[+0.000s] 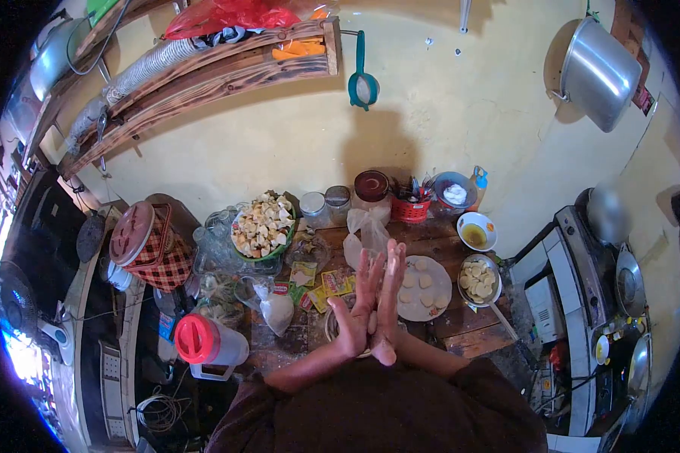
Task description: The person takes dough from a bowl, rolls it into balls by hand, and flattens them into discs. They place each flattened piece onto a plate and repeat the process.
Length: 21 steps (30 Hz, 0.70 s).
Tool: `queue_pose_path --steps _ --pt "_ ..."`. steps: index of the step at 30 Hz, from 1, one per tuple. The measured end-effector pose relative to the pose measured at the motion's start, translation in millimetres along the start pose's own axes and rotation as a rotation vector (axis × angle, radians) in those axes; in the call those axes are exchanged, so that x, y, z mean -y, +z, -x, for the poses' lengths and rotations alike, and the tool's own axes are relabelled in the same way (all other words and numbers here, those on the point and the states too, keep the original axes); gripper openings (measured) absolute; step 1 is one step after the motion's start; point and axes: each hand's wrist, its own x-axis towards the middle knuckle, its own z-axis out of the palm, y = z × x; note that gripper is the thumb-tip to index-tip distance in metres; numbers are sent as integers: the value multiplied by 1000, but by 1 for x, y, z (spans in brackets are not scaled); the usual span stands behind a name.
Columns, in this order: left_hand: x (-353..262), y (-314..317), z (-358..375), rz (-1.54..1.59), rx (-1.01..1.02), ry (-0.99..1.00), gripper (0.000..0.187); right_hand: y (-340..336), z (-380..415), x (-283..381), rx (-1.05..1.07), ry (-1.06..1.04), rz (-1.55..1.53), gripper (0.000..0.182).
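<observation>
My left hand (352, 315) and my right hand (387, 309) are raised in front of me, palms facing and fingers stretched upward. Between the palms sits a small pale piece of dough (372, 322), mostly hidden by the hands. Beneath them a bowl (330, 326) shows only part of its rim. Just right of my right hand lies a white plate (440, 303) with several flat, round dough pieces (409, 281). A bag of white powder (277, 311) stands to the left of my left hand.
Further right are a long-handled pan (499, 283) of pale pieces and a bowl of yellowish liquid (475, 235). At left stand a green-rimmed basin (289, 245) of chopped pieces and a red-lidded pitcher (223, 343). Jars (338, 200) and a red utensil basket (410, 210) line the wall.
</observation>
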Motion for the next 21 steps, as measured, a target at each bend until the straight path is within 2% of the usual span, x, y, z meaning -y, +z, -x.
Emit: queue_pose_path --steps 2,3,5,9,12,14,15,17,18,20,21 --pt "3 1 -1 -65 3 56 102 0 -1 3 -47 -217 -54 130" --pt "2 1 -1 -64 2 56 102 5 6 -3 -45 -216 -54 130" --pt "-5 3 -2 -231 -48 52 109 21 24 -17 13 29 66 131" --pt "-5 4 -2 -264 -30 88 111 28 25 -14 -34 -23 -25 130" --pt "-5 3 0 -332 -40 140 105 28 25 -17 5 11 -2 129" --pt "-3 1 -1 -131 -60 109 103 18 10 -5 -9 -122 -84 126" --pt "-3 0 -1 -132 -59 110 103 18 4 -3 -10 -124 -84 126" --pt "-7 -6 -1 333 -111 -21 101 19 -7 1 -209 779 -547 105" --pt "-9 -8 -1 333 -110 -21 101 14 -10 6 -210 778 -546 105" --pt "-12 -10 -2 400 -147 -63 99 -3 -13 19 -36 92 -858 122" --pt "-14 -12 0 401 -147 -64 99 -10 -12 22 -32 245 -895 124"
